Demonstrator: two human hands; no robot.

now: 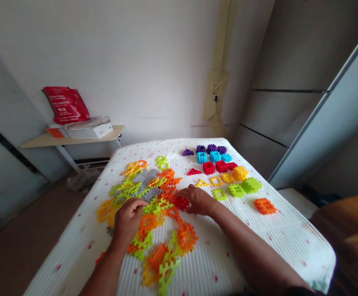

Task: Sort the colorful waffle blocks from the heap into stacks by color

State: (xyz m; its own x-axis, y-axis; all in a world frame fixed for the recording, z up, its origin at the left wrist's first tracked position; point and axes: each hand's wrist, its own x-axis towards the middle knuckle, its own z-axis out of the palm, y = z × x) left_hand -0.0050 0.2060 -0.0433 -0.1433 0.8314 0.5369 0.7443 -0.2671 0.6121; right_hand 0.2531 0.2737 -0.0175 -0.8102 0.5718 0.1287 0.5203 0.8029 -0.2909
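Note:
A loose pile of flat plastic interlocking tiles, with orange tiles, lime tiles and grey tiles, spreads across the middle of the table. At the pile's right edge my right hand has its fingers curled round a red tile. My left hand is over the pile's left side, thumb and fingers drawn together. Whatever may be between those fingers is hidden. Yellow tiles lie just left of that hand.
Sorted by colour on the right are purple tiles, blue tiles, a red stack, a yellow stack, a lime stack and an orange stack. A white quilted cloth covers the table. A side table stands left.

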